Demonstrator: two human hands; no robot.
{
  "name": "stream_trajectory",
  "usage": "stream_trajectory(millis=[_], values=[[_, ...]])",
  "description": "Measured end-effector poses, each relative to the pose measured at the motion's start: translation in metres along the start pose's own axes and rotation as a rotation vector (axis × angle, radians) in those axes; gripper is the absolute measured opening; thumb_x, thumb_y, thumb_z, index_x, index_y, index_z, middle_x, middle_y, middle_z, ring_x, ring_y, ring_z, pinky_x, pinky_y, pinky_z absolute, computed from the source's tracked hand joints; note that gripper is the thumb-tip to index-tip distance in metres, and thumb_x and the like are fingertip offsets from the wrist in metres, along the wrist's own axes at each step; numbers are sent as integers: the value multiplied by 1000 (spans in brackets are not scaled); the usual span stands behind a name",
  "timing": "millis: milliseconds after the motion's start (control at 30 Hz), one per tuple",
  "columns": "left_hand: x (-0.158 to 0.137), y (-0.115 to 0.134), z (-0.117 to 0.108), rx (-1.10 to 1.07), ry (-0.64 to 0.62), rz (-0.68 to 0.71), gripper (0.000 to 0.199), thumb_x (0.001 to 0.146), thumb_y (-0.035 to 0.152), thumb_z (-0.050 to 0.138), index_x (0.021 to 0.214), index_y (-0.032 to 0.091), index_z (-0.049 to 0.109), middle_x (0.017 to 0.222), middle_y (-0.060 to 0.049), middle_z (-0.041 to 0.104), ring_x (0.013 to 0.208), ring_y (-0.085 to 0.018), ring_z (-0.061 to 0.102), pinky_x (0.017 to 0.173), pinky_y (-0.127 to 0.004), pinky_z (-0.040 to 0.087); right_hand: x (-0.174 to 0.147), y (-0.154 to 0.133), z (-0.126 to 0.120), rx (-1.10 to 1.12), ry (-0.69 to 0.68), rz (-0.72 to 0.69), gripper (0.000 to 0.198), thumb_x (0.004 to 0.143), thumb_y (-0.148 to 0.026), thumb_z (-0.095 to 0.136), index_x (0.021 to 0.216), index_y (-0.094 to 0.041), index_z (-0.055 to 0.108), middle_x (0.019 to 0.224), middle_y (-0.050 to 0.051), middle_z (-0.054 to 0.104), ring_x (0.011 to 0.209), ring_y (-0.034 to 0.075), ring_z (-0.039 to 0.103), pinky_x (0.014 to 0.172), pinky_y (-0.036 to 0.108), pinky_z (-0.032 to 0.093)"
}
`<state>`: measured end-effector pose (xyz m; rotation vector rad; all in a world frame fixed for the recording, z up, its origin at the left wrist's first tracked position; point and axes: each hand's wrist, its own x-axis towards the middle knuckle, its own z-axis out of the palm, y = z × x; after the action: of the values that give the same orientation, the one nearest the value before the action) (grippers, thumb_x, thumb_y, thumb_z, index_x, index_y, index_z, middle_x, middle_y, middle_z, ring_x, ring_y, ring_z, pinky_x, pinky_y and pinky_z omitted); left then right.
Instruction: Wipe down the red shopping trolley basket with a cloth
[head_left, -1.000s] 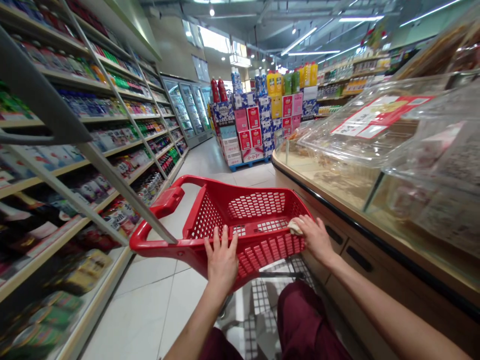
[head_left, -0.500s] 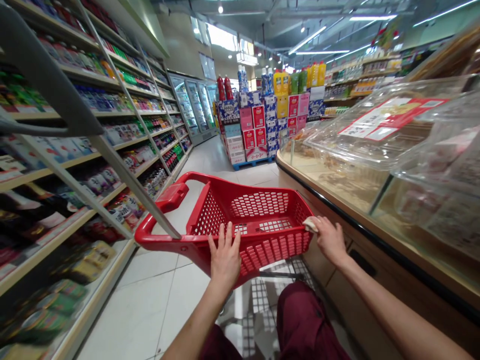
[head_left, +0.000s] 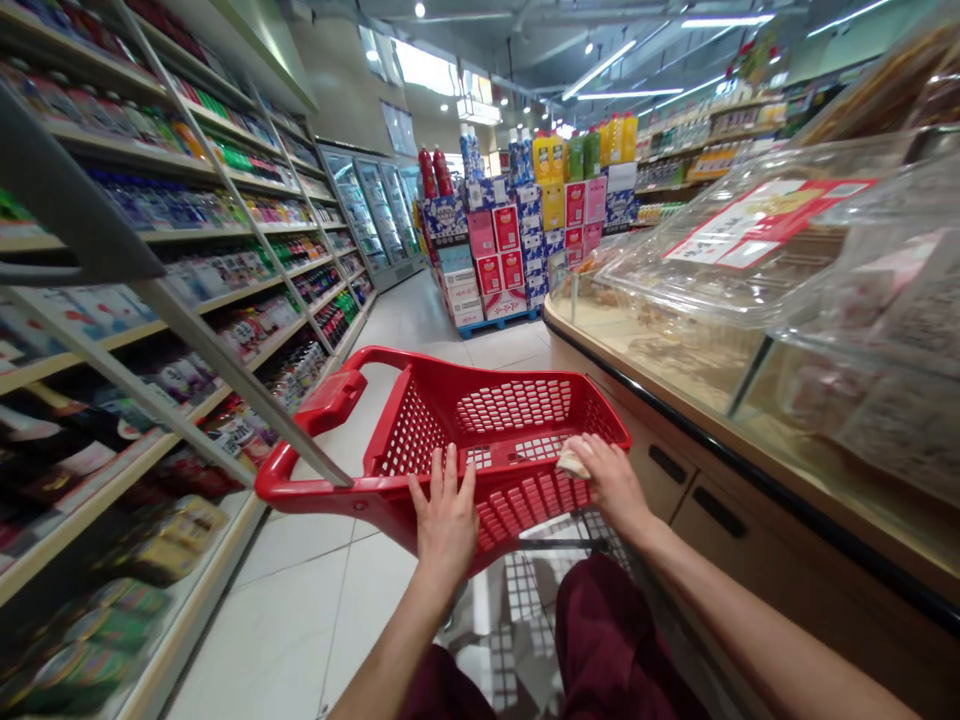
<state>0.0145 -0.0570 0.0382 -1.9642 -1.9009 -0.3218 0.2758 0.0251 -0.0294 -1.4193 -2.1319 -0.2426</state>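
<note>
Between the shelves [head_left: 196, 236] and the counter [head_left: 696, 452] stood the red cart [head_left: 517, 508]. The left hand [head_left: 446, 528] rested spread out on its near rim; apart from it, the right hand [head_left: 609, 487] clamped a pale cloth [head_left: 573, 464] against that rim.

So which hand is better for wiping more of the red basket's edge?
Probably your right hand: it holds the pale cloth at the near edge of the red basket. Your left hand shows no cloth and lies open on that edge.
</note>
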Motion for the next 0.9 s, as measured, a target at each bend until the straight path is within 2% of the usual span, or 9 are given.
stream_trajectory(millis=[67, 200, 233, 333, 400, 567, 600, 767, 900], values=[[0, 0, 0, 6, 8, -1, 51, 70, 16, 46, 120, 21, 46, 139, -13, 26, 129, -30, 19, 101, -58, 8, 1, -1, -2, -6, -15, -25, 55, 70, -3, 38, 122, -22, 45, 127, 7, 47, 117, 20, 40, 95, 39, 29], [0, 0, 2, 3, 6, 10, 50, 71, 17, 46, 120, 21, 46, 139, -12, 25, 129, -29, 18, 101, -59, 7, 3, 11, -7, -73, -4, 268, 49, 70, -2, 36, 115, -17, 52, 120, 12, 53, 112, 26, 45, 89, 47, 33], [0, 0, 2, 3, 6, 14, 49, 71, 17, 46, 120, 21, 46, 139, -12, 25, 129, -29, 18, 101, -59, 7, 4, 8, -8, -63, -10, 270, 50, 70, -2, 36, 115, -17, 52, 120, 11, 52, 113, 25, 45, 89, 46, 33], [0, 1, 2, 3, 13, 6, 49, 71, 18, 46, 120, 20, 46, 139, -12, 26, 129, -30, 18, 101, -60, 7, 5, -7, -8, 12, -43, 30, 53, 71, -4, 38, 120, -21, 47, 127, 7, 47, 118, 21, 40, 94, 40, 31], [0, 1, 1, 1, 16, -1, 49, 71, 18, 47, 120, 20, 47, 139, -12, 26, 129, -30, 19, 101, -59, 9, 5, -10, -8, 17, -44, -54, 54, 71, -5, 39, 122, -22, 45, 128, 6, 46, 119, 20, 39, 95, 39, 29], [-1, 3, -1, -24, 14, 0, 49, 70, 18, 48, 119, 21, 48, 138, -12, 28, 129, -29, 20, 101, -59, 10, 7, 8, -8, -101, -13, 259, 50, 70, -2, 35, 113, -20, 53, 120, 10, 53, 113, 25, 44, 91, 48, 31], [-1, 3, -1, -29, 14, -2, 48, 70, 18, 48, 119, 21, 48, 138, -12, 28, 129, -29, 20, 101, -59, 10, 7, 6, -7, -93, -12, 250, 50, 70, -2, 35, 114, -19, 52, 121, 10, 53, 114, 24, 43, 91, 47, 31], [-2, 3, 0, -33, 32, -11, 49, 70, 19, 49, 119, 22, 47, 138, -11, 29, 128, -28, 22, 102, -58, 9, 1, -4, -4, -17, -24, -32, 55, 70, -2, 39, 122, -20, 45, 128, 8, 46, 119, 20, 39, 96, 39, 30], [-3, 2, 1, -39, 28, -14, 49, 70, 19, 49, 120, 21, 47, 138, -11, 27, 128, -28, 21, 102, -56, 9, 0, 6, -6, -102, 29, 208, 49, 71, -3, 35, 116, -16, 50, 121, 12, 52, 113, 25, 45, 91, 48, 31]])
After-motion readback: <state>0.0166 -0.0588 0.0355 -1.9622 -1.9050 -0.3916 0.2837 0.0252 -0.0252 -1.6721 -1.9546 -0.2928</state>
